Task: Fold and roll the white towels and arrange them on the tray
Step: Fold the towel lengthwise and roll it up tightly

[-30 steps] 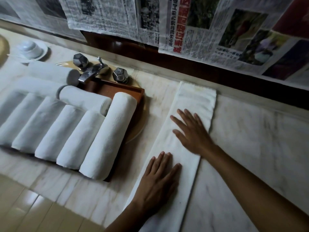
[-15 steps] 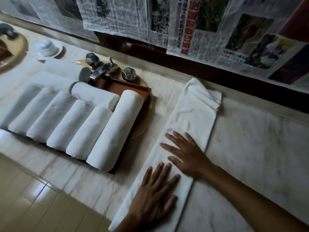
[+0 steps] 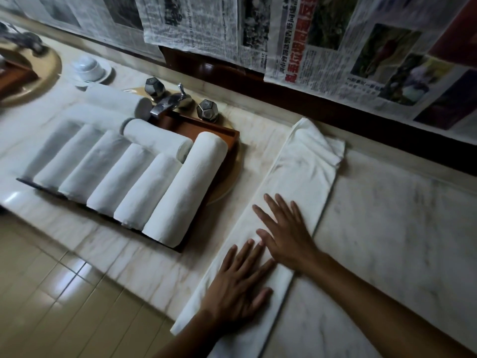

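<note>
Both flat palms, left hand (image 3: 238,288) and right hand (image 3: 289,236), press the unrolled folded towel (image 3: 296,182); finished rolls (image 3: 144,177) fill the tray (image 3: 222,130) at ten o'clock.

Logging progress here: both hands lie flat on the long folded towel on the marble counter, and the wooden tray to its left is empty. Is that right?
Not quite. The head view shows the wooden tray holding a row of rolled towels, not empty. The rest stands: left hand and right hand lie flat on the folded towel on the marble counter.
</note>
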{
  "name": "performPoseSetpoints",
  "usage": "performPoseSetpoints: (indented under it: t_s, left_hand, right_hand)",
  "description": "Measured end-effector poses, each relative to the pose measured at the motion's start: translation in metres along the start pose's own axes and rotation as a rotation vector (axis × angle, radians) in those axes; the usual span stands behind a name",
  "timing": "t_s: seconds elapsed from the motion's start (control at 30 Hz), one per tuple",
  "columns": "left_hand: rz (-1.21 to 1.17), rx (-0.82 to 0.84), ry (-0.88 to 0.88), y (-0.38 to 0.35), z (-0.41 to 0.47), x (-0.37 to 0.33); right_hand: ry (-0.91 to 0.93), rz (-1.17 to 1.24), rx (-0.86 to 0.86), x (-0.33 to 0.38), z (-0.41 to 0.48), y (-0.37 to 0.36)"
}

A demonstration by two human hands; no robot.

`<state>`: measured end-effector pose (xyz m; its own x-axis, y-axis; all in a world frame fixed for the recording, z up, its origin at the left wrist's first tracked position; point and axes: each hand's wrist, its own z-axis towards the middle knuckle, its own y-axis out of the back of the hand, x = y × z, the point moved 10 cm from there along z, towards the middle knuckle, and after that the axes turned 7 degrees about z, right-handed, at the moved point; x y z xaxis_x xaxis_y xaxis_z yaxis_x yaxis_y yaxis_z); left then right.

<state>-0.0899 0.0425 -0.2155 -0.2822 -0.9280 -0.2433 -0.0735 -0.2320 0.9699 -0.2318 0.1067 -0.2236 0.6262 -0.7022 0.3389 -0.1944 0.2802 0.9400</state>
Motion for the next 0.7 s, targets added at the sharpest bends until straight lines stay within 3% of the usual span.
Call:
performPoseSetpoints:
  t_s: [0.33,0.43,0.53,0.7]
  left_hand:
    - [-0.005,0.022,-0.021,0.000,-0.019,-0.007]
    - [-0.025,0.016,-0.013,0.001,-0.020,-0.007]
    - [-0.042,-0.013,-0.026,0.007,-0.020,-0.008]
    - [-0.055,-0.058,-0.034,0.016,-0.016,-0.010]
  right_hand:
    - [-0.050,-0.101,-0.010,-0.072,0.057,0.031]
    - [0.123,-0.053,-0.069,-0.019,0.037,0.019]
    - [0.292,-0.068,0.041,0.009,0.009,-0.008]
    - [0.089,-0.096,0.013,-0.067,0.070,0.024]
